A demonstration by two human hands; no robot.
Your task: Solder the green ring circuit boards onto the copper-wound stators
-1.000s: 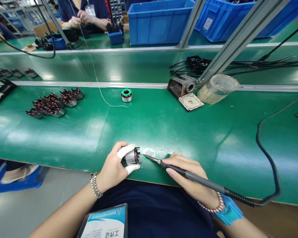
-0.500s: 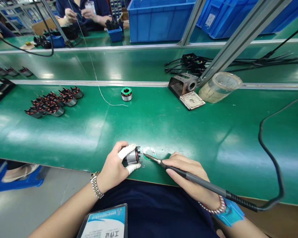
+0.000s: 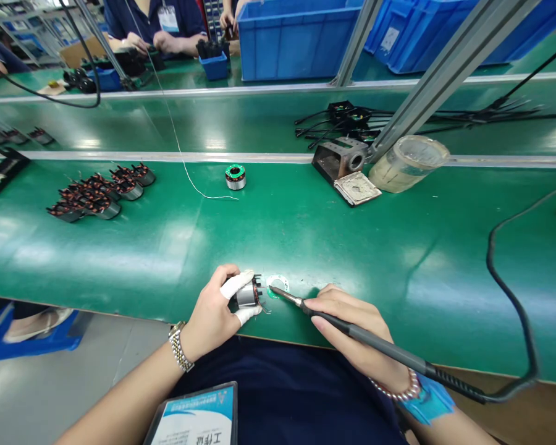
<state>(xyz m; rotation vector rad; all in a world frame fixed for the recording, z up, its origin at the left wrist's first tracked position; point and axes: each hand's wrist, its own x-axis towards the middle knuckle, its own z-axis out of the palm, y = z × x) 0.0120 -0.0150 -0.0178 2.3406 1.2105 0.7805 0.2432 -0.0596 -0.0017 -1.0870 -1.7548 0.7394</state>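
Note:
My left hand [image 3: 220, 306], with white covers on thumb and a finger, grips a motor stator [image 3: 247, 293] lying on its side, its pins and copper windings facing right. Just right of those pins, a ring-shaped green-and-white circuit board [image 3: 278, 284] lies on the bench. My right hand [image 3: 352, 324] is closed around the grey handle of a soldering iron [image 3: 380, 340]. The iron's tip is over the left part of the ring board; whether it touches cannot be made out. Loose wire ends stick out below the stator.
Several stators [image 3: 99, 194] are grouped at left. One stator with a green board [image 3: 235, 177] stands mid-bench beside a hanging solder wire [image 3: 189, 179]. An iron stand [image 3: 340, 157] and a cloudy jar [image 3: 410, 162] stand behind. The iron's cable [image 3: 495, 247] loops at right. A co-worker's hands [image 3: 151, 43] are opposite.
The iron's tip has shifted very slightly, and its cable has swung a little to the right. My left hand stays put on the stator. Across the bench, the co-worker's hands have lowered.

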